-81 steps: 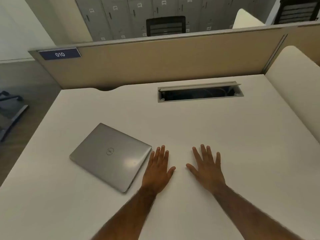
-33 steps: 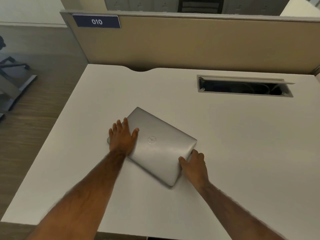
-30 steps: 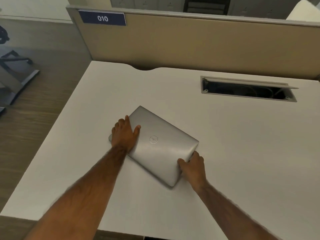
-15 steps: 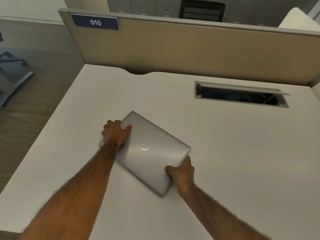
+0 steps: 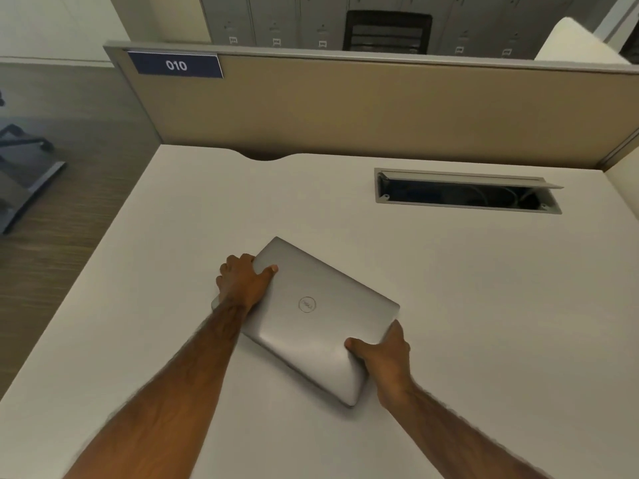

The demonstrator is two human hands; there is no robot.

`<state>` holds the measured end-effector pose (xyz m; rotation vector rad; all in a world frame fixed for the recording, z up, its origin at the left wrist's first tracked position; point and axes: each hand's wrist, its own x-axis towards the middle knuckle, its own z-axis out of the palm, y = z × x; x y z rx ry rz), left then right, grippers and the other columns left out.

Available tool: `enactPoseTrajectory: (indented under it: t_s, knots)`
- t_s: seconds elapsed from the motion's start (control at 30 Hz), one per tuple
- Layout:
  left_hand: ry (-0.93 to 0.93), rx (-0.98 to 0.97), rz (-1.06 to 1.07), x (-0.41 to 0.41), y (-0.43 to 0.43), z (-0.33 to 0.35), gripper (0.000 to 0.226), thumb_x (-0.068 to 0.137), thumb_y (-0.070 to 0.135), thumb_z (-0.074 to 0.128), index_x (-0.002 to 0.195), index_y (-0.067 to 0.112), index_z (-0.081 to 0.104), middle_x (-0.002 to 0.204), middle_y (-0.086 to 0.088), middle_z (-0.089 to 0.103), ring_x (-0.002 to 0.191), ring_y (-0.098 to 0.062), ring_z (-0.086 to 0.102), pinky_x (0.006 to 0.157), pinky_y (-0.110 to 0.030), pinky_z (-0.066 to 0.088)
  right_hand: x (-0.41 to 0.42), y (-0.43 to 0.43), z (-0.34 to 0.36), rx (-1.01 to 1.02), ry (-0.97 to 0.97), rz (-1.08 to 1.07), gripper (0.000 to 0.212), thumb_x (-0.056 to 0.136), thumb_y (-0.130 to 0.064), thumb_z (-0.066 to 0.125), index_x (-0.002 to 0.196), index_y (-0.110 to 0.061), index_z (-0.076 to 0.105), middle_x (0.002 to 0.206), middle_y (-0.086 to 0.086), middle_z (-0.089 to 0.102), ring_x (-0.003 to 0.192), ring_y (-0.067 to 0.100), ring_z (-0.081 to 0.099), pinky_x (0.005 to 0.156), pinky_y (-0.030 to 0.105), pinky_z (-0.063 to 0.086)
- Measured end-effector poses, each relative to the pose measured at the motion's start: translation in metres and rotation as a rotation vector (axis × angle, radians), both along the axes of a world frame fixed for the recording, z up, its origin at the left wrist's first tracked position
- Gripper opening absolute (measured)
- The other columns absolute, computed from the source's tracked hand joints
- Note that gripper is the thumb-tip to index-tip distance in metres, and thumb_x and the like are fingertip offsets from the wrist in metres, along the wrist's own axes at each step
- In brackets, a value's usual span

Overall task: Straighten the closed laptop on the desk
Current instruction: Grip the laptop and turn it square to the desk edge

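A closed silver laptop (image 5: 318, 316) with a round logo lies askew on the white desk (image 5: 484, 305), its long edges running diagonally from upper left to lower right. My left hand (image 5: 242, 281) grips its left edge, thumb on the lid and fingers curled over the side. My right hand (image 5: 383, 354) grips the right edge near the lower right corner, thumb on top. Both hands hold the laptop at once.
An open cable tray slot (image 5: 466, 193) is cut into the desk at the back right. A beige partition (image 5: 380, 108) with a blue "010" label (image 5: 176, 65) closes the far edge. The desk's left edge drops to a wood floor (image 5: 52, 236).
Both hands moved from flat on the desk onto the laptop. Since a second ago my left fingers curled from flat on the lid over its edge; the laptop's angle looks about the same.
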<state>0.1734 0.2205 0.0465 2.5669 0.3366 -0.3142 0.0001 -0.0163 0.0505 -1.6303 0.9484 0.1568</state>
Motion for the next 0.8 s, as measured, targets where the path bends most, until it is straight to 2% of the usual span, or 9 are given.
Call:
enactPoseTrajectory:
  t_s: [0.13, 0.23, 0.37, 0.53, 0.8]
  knots:
    - [0.019, -0.068, -0.006, -0.014, -0.039, 0.003, 0.063, 0.086, 0.059, 0.059, 0.129, 0.014, 0.053, 0.130, -0.012, 0.049, 0.125, -0.034, 0.043, 0.106, -0.047, 0.034, -0.001, -0.045, 0.007, -0.073, 0.007, -0.004, 0.094, 0.049, -0.040, 0.087, 0.136, -0.024, 0.053, 0.128, 0.012, 0.060, 0.115, 0.036, 0.064, 0.101, 0.053, 0.056]
    - [0.026, -0.118, -0.003, -0.023, -0.072, 0.005, 0.061, 0.085, 0.058, 0.061, 0.126, 0.013, 0.053, 0.127, -0.011, 0.049, 0.125, -0.033, 0.043, 0.105, -0.046, 0.036, 0.002, -0.082, 0.011, -0.150, 0.034, 0.008, 0.090, 0.054, -0.046, 0.086, 0.134, -0.025, 0.052, 0.128, 0.012, 0.053, 0.116, 0.036, 0.059, 0.101, 0.051, 0.054]
    - [0.013, -0.138, -0.004, -0.030, -0.114, 0.011, 0.061, 0.085, 0.057, 0.062, 0.123, 0.011, 0.053, 0.126, -0.011, 0.050, 0.124, -0.034, 0.044, 0.102, -0.047, 0.039, 0.007, -0.131, 0.010, -0.215, 0.051, 0.006, 0.090, 0.060, -0.049, 0.089, 0.138, -0.027, 0.050, 0.130, 0.011, 0.050, 0.118, 0.038, 0.059, 0.101, 0.051, 0.054]
    - [0.032, -0.167, -0.001, -0.039, -0.161, 0.013, 0.064, 0.085, 0.056, 0.063, 0.127, 0.008, 0.051, 0.129, -0.012, 0.048, 0.126, -0.033, 0.043, 0.102, -0.048, 0.041, 0.017, -0.189, 0.010, -0.244, 0.033, 0.029, 0.089, 0.056, -0.053, 0.089, 0.133, -0.024, 0.055, 0.129, 0.013, 0.057, 0.115, 0.038, 0.063, 0.099, 0.053, 0.056]
    - [0.056, -0.177, 0.057, -0.054, -0.209, 0.006, 0.067, 0.087, 0.051, 0.065, 0.131, 0.004, 0.047, 0.133, -0.014, 0.045, 0.130, -0.036, 0.040, 0.102, -0.049, 0.042, 0.038, -0.255, 0.004, -0.254, 0.026, 0.152, 0.099, 0.055, -0.052, 0.092, 0.141, -0.025, 0.052, 0.134, 0.013, 0.059, 0.116, 0.036, 0.064, 0.102, 0.052, 0.056]
